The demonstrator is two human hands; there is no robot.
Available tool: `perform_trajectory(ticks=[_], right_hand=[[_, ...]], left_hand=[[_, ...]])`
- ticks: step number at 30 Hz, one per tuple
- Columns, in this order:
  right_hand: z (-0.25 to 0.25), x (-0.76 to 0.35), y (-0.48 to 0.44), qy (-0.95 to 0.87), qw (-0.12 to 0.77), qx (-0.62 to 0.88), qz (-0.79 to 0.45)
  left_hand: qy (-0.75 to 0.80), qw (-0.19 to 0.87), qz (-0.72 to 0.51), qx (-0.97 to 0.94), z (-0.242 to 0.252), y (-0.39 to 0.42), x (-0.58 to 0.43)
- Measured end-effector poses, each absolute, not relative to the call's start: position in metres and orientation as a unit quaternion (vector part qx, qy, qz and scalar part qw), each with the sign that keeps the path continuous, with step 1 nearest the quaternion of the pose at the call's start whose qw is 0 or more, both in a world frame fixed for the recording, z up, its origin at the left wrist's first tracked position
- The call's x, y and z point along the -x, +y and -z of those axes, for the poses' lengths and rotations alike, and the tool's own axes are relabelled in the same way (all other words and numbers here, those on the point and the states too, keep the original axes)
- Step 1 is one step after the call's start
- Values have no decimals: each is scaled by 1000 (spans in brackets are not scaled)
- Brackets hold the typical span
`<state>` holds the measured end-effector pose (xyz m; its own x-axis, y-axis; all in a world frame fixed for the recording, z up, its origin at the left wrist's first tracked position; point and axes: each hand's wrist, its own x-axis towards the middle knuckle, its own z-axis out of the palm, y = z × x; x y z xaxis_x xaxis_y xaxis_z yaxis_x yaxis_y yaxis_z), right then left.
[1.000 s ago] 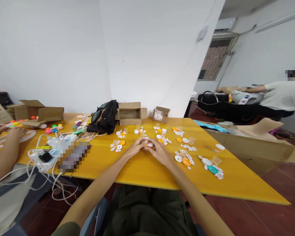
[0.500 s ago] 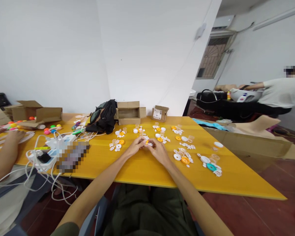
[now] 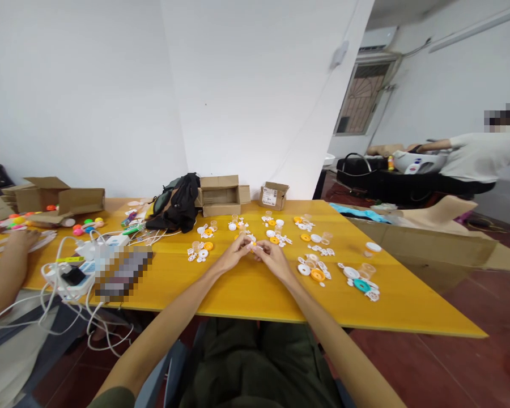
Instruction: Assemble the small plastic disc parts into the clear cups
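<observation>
Fingertip grip: pinches part (image 3: 255, 246) between left hand (image 3: 232, 259) and right hand (image 3: 276, 262), both closed on it and touching, just above worktop (image 3: 246, 290). Hangs near scattered white and orange discs (image 3: 313, 273).

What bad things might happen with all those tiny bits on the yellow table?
1. The part pinched between the left hand and the right hand is tiny; it might slip and get lost among the other bits.
2. The orange disc pile lies close beside the right arm, so a nudge may scatter it.
3. The teal disc sits near the table edge and might roll off.
</observation>
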<state>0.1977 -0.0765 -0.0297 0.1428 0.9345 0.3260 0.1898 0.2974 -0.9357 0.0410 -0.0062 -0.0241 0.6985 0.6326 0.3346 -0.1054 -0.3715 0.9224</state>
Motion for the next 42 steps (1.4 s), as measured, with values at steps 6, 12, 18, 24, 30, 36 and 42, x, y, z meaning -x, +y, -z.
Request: perform_trajectory(ticks=[6, 12, 18, 24, 30, 36, 42], right_hand=[[26, -199, -78, -551, 570, 477, -379], [24, -200, -79, -526, 564, 484, -414], [22, -199, -80, -503, 557, 490, -443], [20, -201, -80, -478, 546, 490, -483], [17, -201, -82, -452, 536, 500, -509], [14, -201, -84, -438, 524, 510, -523], [17, -201, -81, -455, 532, 499, -510]], left_hand=[[161, 500, -347, -777, 23, -9, -40], [152, 478, -351, -791, 22, -12, -39], [148, 471, -356, -794, 19, -13, -38], [151, 479, -354, -789, 17, -16, -38], [135, 493, -356, -782, 15, -19, -40], [139, 493, -372, -774, 16, -20, -41], [158, 512, -377, -755, 20, -15, -42]])
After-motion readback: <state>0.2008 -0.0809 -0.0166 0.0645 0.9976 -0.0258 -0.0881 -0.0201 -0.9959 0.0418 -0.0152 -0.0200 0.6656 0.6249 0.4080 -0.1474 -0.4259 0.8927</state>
